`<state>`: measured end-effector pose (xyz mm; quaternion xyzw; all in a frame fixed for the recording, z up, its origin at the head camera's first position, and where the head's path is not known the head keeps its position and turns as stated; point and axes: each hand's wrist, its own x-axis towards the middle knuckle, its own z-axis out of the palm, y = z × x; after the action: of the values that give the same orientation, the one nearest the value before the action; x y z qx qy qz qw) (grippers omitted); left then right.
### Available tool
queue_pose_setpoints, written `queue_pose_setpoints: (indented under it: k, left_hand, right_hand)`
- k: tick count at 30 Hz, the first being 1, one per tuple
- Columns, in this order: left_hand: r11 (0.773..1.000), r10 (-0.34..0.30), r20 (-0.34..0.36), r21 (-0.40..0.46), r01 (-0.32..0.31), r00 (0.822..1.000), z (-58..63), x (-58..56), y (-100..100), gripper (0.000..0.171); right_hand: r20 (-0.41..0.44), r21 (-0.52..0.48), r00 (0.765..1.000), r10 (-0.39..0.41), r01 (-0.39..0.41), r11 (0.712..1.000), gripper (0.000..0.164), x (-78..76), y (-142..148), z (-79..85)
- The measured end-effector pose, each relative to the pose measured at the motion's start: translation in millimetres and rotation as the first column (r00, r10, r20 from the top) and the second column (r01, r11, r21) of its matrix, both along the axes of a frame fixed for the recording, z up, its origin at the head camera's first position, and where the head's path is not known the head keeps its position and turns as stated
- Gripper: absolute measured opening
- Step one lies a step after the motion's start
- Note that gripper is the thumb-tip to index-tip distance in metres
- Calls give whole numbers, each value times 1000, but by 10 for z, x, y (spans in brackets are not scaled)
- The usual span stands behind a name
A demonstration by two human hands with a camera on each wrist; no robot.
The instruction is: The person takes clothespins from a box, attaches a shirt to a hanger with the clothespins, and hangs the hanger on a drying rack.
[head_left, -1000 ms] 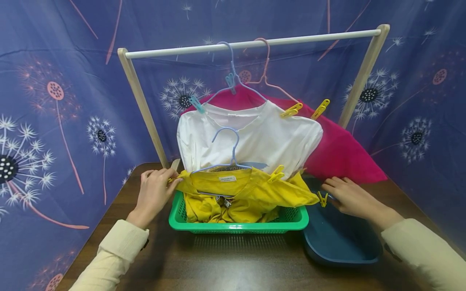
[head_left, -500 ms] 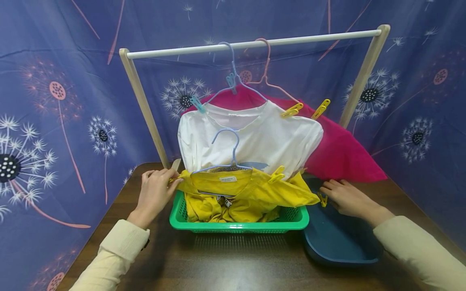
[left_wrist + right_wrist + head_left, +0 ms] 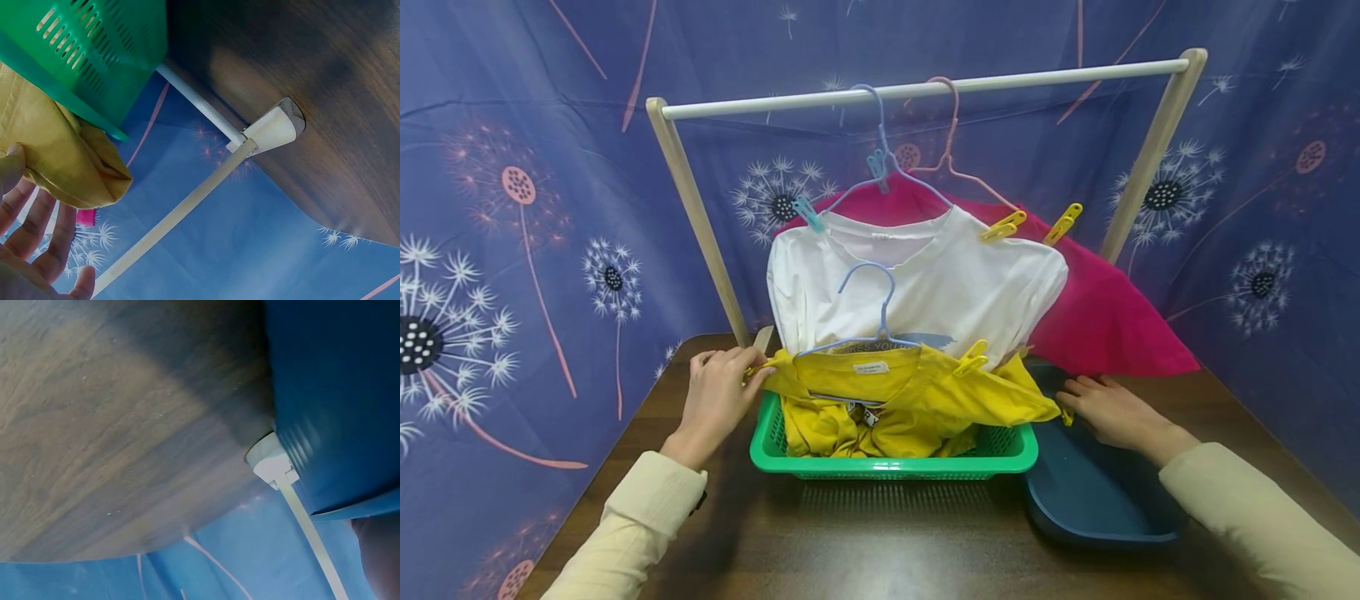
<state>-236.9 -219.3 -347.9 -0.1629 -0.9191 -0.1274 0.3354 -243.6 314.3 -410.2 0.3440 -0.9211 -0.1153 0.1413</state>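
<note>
A yellow T-shirt [image 3: 865, 387] lies bunched in a green plastic basket [image 3: 895, 468], its collar spread over a blue hanger [image 3: 886, 312]. At the shirt's left end my left hand [image 3: 718, 396] pinches the sleeve cloth; the left wrist view shows the thumb on the sleeve [image 3: 69, 156] and the fingers behind it. A yellow clothespin [image 3: 972, 357] sits on the shirt's right shoulder. My right hand [image 3: 1116, 417] pinches another yellow clothespin [image 3: 1067, 415] beside the right sleeve, over a dark blue tub [image 3: 1101, 533]. The hand covers most of that clothespin.
Behind the basket stands a rack with a white rail [image 3: 1000, 86] and wooden posts. A white T-shirt [image 3: 917, 283] and a magenta garment [image 3: 1112, 325] hang there on hangers, with blue and yellow clothespins. The tabletop [image 3: 865, 550] is dark wood; a patterned curtain [image 3: 587, 208] surrounds it.
My right hand has shifted slightly left toward the sleeve's end, and its clothespin has become more hidden. The left hand keeps its hold on the shirt.
</note>
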Motion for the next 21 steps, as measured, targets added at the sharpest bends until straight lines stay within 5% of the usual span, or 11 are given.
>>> queue_pose_setpoints:
  k: [21]
  left_hand:
    - [1000, 15, -1, -13, -15, 1000, 13, 15, 2, 15]
  right_hand:
    - [62, -9, 998, -6, 6, 1000, 35, 28, 48, -31]
